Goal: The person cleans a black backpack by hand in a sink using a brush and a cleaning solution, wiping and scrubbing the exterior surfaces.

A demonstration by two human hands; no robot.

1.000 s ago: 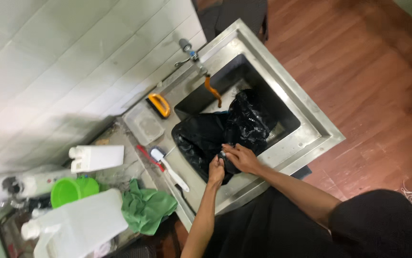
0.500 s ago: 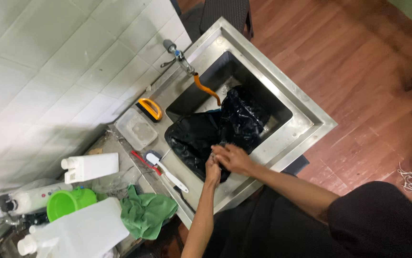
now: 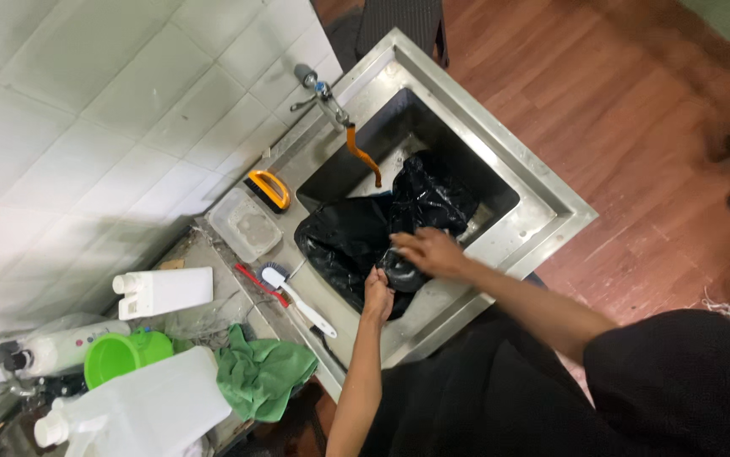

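A wet black garment [image 3: 386,224] fills a steel sink [image 3: 543,211], draped over the sink's near edge. My left hand [image 3: 377,294] grips a bunched part of the cloth at the sink's front edge. My right hand [image 3: 428,251] lies just beyond it, fingers closed on another fold of the same garment. The two hands are a little apart with black cloth stretched between them. A tap [image 3: 321,90] with an orange hose [image 3: 363,156] hangs above the sink's far side.
On the counter left of the sink lie a white scrubbing brush [image 3: 297,298], a red-handled tool [image 3: 259,284], a clear tray [image 3: 248,224] and an orange-handled brush [image 3: 267,189]. Further left: green cloth [image 3: 262,371], green bowl [image 3: 120,355], white jugs [image 3: 162,292]. Wooden floor lies to the right.
My right hand has moved away from the left, up and to the right, drawing the black cloth out between them. The left hand stays at the sink's front edge.
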